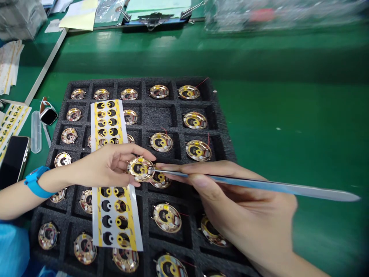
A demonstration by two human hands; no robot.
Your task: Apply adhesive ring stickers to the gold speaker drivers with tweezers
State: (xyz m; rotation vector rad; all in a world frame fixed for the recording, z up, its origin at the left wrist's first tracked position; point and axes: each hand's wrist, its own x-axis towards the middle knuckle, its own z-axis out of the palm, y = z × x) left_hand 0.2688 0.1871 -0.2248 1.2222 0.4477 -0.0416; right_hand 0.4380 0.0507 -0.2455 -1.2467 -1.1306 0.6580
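Note:
My left hand (105, 165) grips a round gold-coloured watch case (140, 168) by its edge, with the open inside facing up and black and yellow parts in it. In my right hand (236, 215) is a pair of long metal tweezers (259, 186), their tip at the right edge of that case. Whether the tips pinch anything is too small to tell. Under both hands lies a black foam tray (160, 115) with similar watch cases in its compartments. A sheet of black and yellow stickers (132, 232) rests across the tray, partly hidden by my left hand.
On the left are a phone (15, 157), a smartwatch (48, 115), a clear plastic tube (36, 132) and another sticker sheet (13, 122). A clipboard (155, 21) and a blurred clear plastic container (282, 15) stand at the back of the green table (288, 111).

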